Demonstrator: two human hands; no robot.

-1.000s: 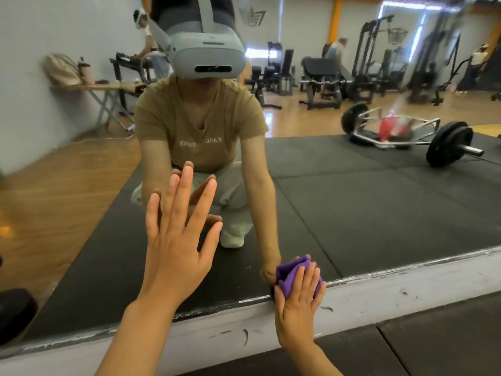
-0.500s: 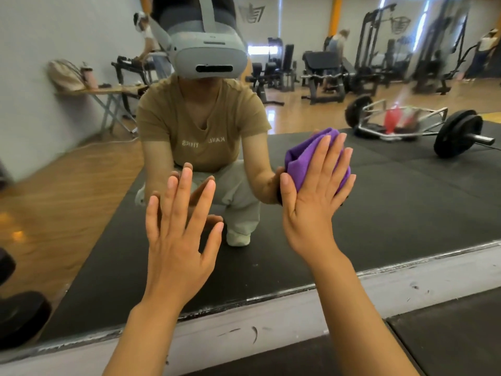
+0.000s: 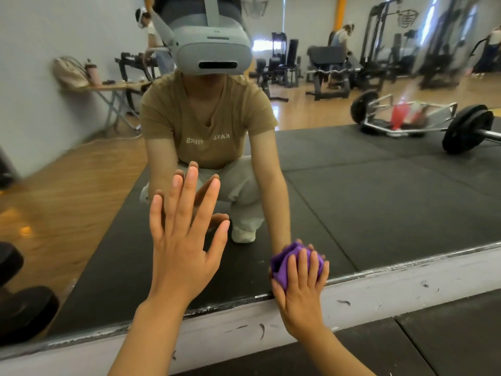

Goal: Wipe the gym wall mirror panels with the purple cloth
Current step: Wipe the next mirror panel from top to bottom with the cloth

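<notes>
Pressing the purple cloth [image 3: 295,263] against the wall mirror [image 3: 379,202] with my right hand [image 3: 303,286], fingers straight over the bunched fabric, just above the mirror's bottom edge. My left hand [image 3: 181,240] lies flat on the glass, fingers spread.

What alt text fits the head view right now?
The right hand presses a bunched purple cloth against the mirror near its bottom edge, while the left hand lies flat and open on the glass.
</notes>
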